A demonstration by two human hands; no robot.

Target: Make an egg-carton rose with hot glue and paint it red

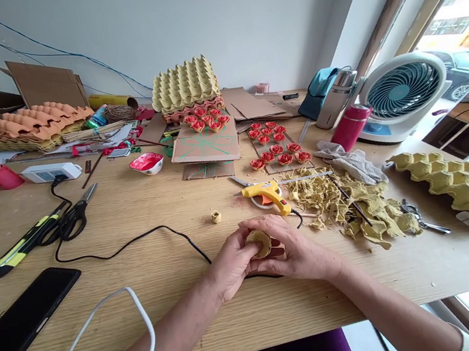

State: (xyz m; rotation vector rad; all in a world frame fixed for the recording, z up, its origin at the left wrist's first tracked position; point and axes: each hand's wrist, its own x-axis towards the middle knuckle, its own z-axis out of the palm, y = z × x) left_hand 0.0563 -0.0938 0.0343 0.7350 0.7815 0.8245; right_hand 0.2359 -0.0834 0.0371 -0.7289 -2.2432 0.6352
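Observation:
Between my two hands, just above the front of the table, is a small yellowish cup cut from an egg carton (pixel 261 243). My left hand (pixel 234 261) grips it with the thumb pressed inside. Curled round its far and right side is my right hand (pixel 299 248), with fingers closed on the cup. A smaller rolled carton piece (pixel 216 217) stands on the table just beyond my hands. Close by, a yellow hot glue gun (pixel 264 193) lies on a roll of tape.
Torn carton scraps (pixel 355 204) and an egg tray (pixel 462 184) lie at the right. Red paper roses (pixel 276 150) sit on cardboard behind. Scissors (pixel 68 221), a cutter knife (pixel 23 244), a phone (pixel 27 327) and a black cord (pixel 133 238) lie at the left. A fan (pixel 403 89) stands back right.

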